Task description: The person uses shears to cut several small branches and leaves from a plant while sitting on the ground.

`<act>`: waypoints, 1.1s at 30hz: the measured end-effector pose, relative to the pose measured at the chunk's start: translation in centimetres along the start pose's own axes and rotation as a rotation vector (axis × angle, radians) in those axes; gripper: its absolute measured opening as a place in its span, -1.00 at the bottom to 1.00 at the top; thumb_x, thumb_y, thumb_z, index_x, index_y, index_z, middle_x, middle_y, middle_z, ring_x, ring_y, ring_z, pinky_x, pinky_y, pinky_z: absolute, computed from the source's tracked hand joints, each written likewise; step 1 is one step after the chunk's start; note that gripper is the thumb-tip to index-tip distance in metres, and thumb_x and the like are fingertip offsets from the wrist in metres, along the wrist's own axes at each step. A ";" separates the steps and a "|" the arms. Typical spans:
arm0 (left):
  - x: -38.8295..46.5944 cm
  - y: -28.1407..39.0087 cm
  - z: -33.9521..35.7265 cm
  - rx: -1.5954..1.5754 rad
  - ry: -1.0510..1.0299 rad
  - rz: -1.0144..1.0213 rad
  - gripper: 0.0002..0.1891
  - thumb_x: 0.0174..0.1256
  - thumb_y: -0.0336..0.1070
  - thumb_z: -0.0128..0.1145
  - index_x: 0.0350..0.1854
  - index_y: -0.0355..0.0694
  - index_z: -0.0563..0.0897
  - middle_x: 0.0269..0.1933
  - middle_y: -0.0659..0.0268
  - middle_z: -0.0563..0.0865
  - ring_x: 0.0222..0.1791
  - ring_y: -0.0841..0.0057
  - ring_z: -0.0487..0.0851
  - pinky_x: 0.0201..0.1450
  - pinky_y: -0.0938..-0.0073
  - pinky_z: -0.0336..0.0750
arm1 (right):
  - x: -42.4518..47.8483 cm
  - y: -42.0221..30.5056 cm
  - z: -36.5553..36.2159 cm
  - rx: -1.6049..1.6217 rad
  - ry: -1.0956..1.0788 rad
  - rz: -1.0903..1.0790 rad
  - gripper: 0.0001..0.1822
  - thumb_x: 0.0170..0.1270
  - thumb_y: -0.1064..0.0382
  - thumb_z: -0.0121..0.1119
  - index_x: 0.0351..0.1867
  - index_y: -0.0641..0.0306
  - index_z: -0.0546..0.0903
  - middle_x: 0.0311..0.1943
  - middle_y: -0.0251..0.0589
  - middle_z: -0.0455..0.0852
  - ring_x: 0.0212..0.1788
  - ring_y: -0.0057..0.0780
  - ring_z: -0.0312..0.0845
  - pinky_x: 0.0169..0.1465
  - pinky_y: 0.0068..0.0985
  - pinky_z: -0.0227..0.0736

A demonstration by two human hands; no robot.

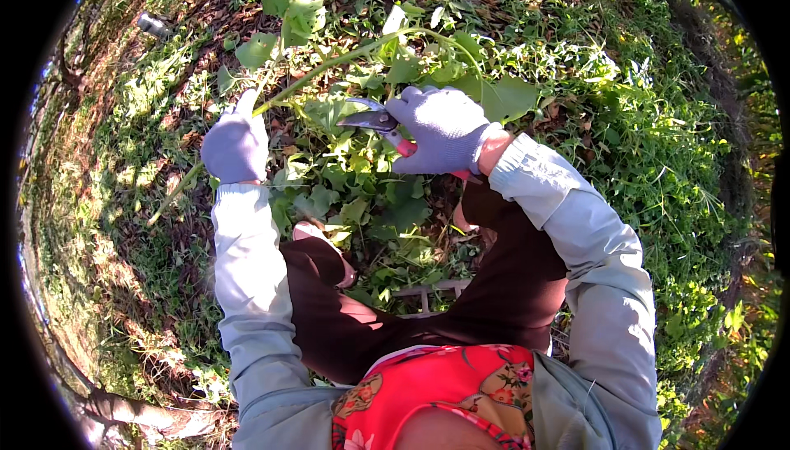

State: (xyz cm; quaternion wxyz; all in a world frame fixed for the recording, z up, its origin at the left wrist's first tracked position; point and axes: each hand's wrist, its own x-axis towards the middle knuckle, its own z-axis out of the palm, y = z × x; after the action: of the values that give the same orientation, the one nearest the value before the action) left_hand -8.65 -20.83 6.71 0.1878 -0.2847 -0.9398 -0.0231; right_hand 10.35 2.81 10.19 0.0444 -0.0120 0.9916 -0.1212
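My left hand, in a pale purple knit glove, grips a long green leafy stem. Its bare lower end sticks out below my fist, while the upper part arches across to the right. Broad green leaves hang from the far end, close behind my right hand. That hand, gloved alike, holds red-handled pruning shears. The two blades point left and stand apart, with nothing visible between them. My right palm hides most of the handles.
Cut leaves and stems lie heaped between my feet. A slatted seat shows beneath my legs. At the upper left a dark cylindrical object rests on the grass. A tree trunk or root lies at the lower left.
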 end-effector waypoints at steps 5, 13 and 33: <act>0.3 -1.7 -0.2 0.060 0.156 -0.135 -0.64 0.26 -0.17 0.18 0.12 0.23 0.67 -0.35 0.21 0.76 -0.46 0.16 0.72 -0.43 0.22 0.58 | -2.1 3.2 -3.0 -0.024 0.197 0.170 -0.35 -0.07 -0.16 0.41 -0.01 0.17 0.55 -0.23 -0.08 0.58 -0.17 -0.04 0.60 -0.13 -0.18 0.50; 0.0 -3.8 -1.4 0.110 0.141 -0.277 -0.76 0.10 -0.11 0.22 -0.37 -0.16 0.76 -0.29 0.17 0.74 -0.38 0.15 0.73 -0.26 0.18 0.60 | -3.7 7.5 -4.0 -0.036 0.075 0.416 -0.40 -0.14 -0.32 0.36 -0.28 0.15 0.62 -0.26 -0.04 0.64 -0.17 -0.07 0.65 -0.08 -0.21 0.52; 0.5 -3.7 -0.7 0.060 0.150 -0.313 -0.73 0.05 -0.12 0.19 -0.45 -0.22 0.77 -0.43 0.08 0.73 -0.42 0.15 0.72 -0.31 0.19 0.57 | -1.3 7.5 -1.5 -0.082 -0.067 0.316 -0.33 -0.10 -0.24 0.37 -0.02 0.15 0.59 -0.18 -0.02 0.62 -0.09 -0.02 0.60 -0.03 -0.14 0.46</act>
State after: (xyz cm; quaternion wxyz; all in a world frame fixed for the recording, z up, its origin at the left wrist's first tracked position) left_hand -10.87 -23.76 7.78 0.2598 -0.1266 -0.9563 -0.0452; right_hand 11.45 10.52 9.96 0.0952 0.1381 0.9832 -0.0717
